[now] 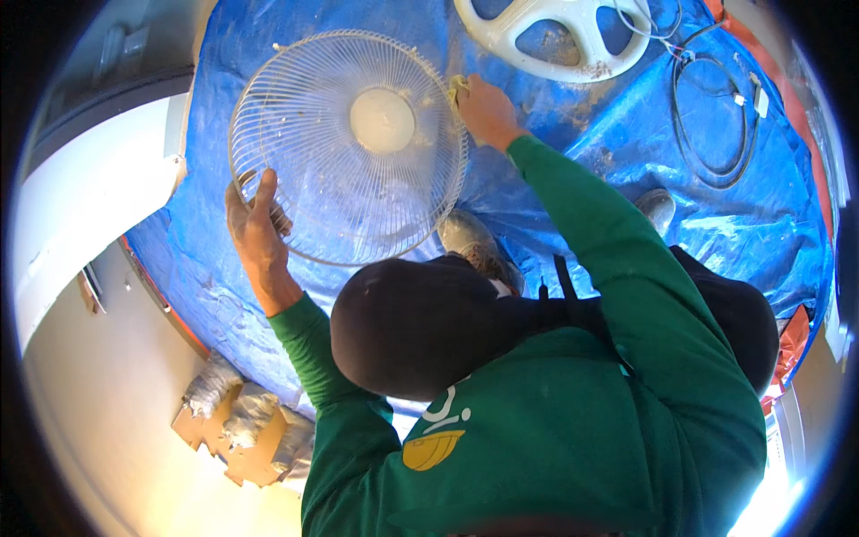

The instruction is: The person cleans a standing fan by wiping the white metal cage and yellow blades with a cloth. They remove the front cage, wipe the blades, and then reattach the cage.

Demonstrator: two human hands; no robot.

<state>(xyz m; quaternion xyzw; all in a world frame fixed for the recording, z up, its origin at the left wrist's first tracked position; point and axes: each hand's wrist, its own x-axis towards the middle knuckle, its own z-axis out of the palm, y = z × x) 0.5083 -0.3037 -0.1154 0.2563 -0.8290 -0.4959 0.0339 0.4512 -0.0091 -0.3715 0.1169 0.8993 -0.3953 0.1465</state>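
Note:
A round white wire fan grille (383,120) with a solid disc at its centre is held up in front of me, over a blue tarp. My left hand (257,219) grips its lower left rim, the thumb on the near side and the fingers curled behind the wires. At the right rim, my right hand (489,112) pinches a crumpled yellowish cloth (458,89) and presses it against the grille's edge. Part of the cloth is hidden under the fingers.
A dirty white fan base (586,63) lies at the top. Right of it a grey cable (684,134) is coiled on the blue tarp (573,192). Cardboard with wrapped bundles (250,416) sits at the lower left. My shoe (470,237) stands just below the grille.

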